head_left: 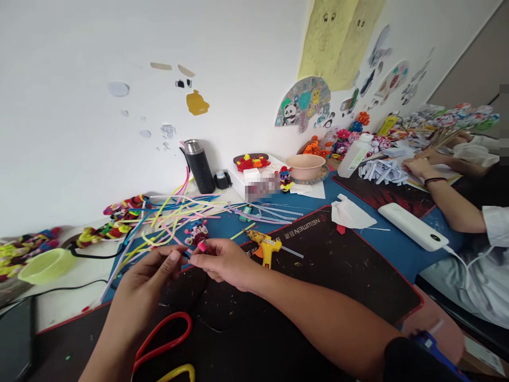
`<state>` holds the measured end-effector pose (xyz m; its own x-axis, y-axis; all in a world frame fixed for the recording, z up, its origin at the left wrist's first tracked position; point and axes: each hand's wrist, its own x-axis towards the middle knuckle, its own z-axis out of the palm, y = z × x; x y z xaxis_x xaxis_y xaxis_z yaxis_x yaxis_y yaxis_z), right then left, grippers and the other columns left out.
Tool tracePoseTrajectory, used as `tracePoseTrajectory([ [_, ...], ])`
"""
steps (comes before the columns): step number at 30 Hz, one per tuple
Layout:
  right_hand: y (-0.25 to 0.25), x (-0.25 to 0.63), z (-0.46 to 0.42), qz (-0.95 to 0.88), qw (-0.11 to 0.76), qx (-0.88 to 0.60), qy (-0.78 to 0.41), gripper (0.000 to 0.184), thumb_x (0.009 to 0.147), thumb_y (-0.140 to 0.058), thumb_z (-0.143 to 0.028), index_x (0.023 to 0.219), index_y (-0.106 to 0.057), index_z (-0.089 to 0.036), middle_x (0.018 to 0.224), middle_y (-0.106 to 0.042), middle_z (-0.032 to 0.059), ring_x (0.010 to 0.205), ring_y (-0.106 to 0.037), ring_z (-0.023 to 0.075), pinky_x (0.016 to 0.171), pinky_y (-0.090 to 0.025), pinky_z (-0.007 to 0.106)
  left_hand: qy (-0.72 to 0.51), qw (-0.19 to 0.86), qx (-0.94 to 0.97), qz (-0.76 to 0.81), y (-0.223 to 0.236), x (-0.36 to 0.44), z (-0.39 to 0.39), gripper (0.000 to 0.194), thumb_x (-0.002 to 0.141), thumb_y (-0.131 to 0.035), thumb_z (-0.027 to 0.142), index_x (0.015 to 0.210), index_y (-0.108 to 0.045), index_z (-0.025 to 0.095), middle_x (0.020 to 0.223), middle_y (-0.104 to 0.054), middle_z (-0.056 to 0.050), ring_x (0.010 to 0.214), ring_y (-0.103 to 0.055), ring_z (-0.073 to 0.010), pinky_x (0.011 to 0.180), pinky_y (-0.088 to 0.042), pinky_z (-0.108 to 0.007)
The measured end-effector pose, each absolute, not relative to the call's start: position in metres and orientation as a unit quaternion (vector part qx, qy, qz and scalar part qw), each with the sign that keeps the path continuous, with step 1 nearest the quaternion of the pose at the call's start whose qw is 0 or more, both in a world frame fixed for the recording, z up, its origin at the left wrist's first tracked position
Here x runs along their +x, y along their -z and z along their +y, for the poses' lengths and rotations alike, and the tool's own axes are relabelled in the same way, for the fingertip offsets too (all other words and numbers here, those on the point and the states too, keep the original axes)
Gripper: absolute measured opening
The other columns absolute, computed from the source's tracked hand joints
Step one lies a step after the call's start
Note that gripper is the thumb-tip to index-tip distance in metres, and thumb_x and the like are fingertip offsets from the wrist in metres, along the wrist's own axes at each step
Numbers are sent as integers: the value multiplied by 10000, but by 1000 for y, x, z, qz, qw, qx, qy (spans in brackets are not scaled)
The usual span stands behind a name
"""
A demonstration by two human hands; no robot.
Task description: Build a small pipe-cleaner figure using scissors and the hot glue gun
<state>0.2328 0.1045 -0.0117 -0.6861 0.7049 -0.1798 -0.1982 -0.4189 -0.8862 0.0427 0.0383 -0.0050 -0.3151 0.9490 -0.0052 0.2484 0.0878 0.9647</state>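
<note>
My right hand (222, 262) is closed around a small pipe-cleaner doll (199, 233) with a white, pink and blue head and a bright pink part lower down. Close beside it, my left hand (159, 270) pinches a short dark blue pipe cleaner (186, 255), whose far end disappears at the right fingertips. Whether it joins the doll is hidden by the fingers. To the right of my hands a yellow glue gun (268, 247) lies on the black mat. Scissors (183, 331) with red and yellow handles lie below, partly cut off by the frame.
Loose coloured pipe cleaners (167, 217) spread behind my hands. Along the wall stand a black thermos (200, 167), a pink bowl (305, 167) and a white bottle (355, 155). A green basket (46, 265) sits left. At right, a co-worker's arm (449, 201) rests near a white power bank (413, 226).
</note>
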Motion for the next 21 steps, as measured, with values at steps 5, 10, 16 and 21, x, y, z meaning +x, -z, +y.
tracePoseTrajectory([
  [5,13,232,105,-460,283,-269,-797,309,856,-889,-371,895,-629,-207,524,-414,-135,467,-263,72,470,-142,270,-496,389,467,620,9,42,39,461,830,-854,688,1012,-842,264,767,-666,9,740,-555,-179,674,-463,-270],
  [10,13,232,104,-459,278,-275,-798,314,849,-900,-379,898,-643,-204,527,-397,-139,465,-255,69,475,-143,268,-499,419,452,609,9,41,37,423,813,-882,664,940,-818,266,783,-686,8,738,-558,-174,664,-460,-256],
  [16,8,233,104,-446,270,-284,-805,286,873,-877,-339,877,-624,-206,530,-413,-131,469,-271,71,486,-134,272,-486,431,466,601,8,41,36,374,842,-872,631,937,-806,275,806,-695,9,746,-565,-173,661,-472,-244],
  [21,6,233,104,-447,266,-290,-803,294,872,-882,-348,877,-626,-204,536,-429,-125,476,-302,73,498,-143,271,-482,425,476,600,8,42,38,365,840,-874,616,875,-795,261,797,-690,0,737,-565,-180,650,-482,-252],
])
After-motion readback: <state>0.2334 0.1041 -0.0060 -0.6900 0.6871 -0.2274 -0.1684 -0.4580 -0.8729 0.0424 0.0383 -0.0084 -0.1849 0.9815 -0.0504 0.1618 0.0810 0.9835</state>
